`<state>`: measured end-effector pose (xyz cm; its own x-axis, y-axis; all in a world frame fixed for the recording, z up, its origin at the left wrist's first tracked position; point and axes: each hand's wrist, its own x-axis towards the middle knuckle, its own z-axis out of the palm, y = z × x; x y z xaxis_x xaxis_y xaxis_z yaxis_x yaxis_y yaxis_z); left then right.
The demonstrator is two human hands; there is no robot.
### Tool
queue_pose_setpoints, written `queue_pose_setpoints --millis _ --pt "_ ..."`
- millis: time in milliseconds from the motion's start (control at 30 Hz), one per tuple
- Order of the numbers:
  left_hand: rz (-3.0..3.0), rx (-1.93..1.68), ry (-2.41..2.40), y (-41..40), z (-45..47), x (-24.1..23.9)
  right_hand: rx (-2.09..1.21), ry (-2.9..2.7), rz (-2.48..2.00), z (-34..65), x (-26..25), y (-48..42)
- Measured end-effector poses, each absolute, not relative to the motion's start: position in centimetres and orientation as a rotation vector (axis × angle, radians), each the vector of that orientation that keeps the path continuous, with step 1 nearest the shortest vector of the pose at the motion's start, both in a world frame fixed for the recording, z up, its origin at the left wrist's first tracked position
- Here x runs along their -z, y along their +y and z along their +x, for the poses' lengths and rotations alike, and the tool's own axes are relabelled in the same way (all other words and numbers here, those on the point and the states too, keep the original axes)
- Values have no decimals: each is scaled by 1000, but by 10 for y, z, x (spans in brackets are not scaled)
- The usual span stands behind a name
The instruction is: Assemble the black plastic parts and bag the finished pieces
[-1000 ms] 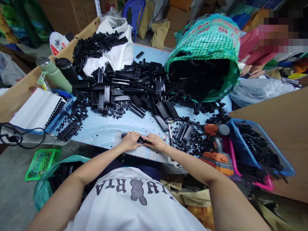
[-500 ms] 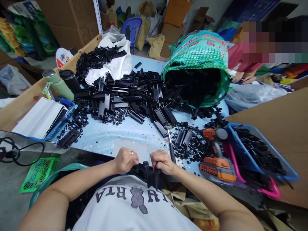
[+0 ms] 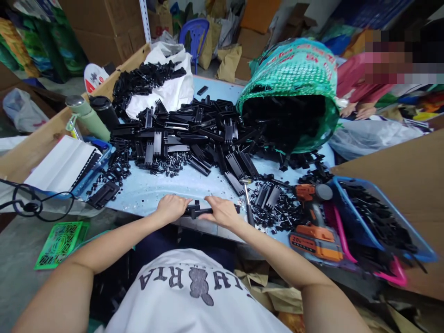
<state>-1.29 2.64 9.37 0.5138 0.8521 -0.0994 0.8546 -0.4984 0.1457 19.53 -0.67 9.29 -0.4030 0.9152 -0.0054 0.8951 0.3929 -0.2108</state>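
A dark, bar-like black plastic part [image 3: 197, 210] lies across the front edge of the blue table, gripped from both sides. My left hand [image 3: 172, 208] is closed on its left end. Around its right portion, my right hand [image 3: 222, 212] has its thumb and fingers closed. A small knob stands up between the hands; the part's finer shape is hidden by my fingers. Just right of my right hand lies a hammer [image 3: 247, 203] with a black handle. Beyond the hands spreads a heap of flat black slotted plastic pieces [image 3: 183, 134].
An orange cordless drill [image 3: 315, 222] and a blue bin [image 3: 381, 217] of black parts stand at the right. A green woven sack [image 3: 291, 69] lies open at the back. Bottles [image 3: 86, 120] and a white paper stack [image 3: 58, 164] stand left. A co-worker's hands [image 3: 357, 110] show at far right.
Both hands have moved forward from near my shirt to the table's edge, carrying the black plastic part. It now lies crosswise between them.
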Motion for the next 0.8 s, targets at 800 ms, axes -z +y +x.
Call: queue_pose_setpoints --millis 800 --pt "2033 -1466 362 -37 7 -112 -719 -1679 -542 158 -90 -40"
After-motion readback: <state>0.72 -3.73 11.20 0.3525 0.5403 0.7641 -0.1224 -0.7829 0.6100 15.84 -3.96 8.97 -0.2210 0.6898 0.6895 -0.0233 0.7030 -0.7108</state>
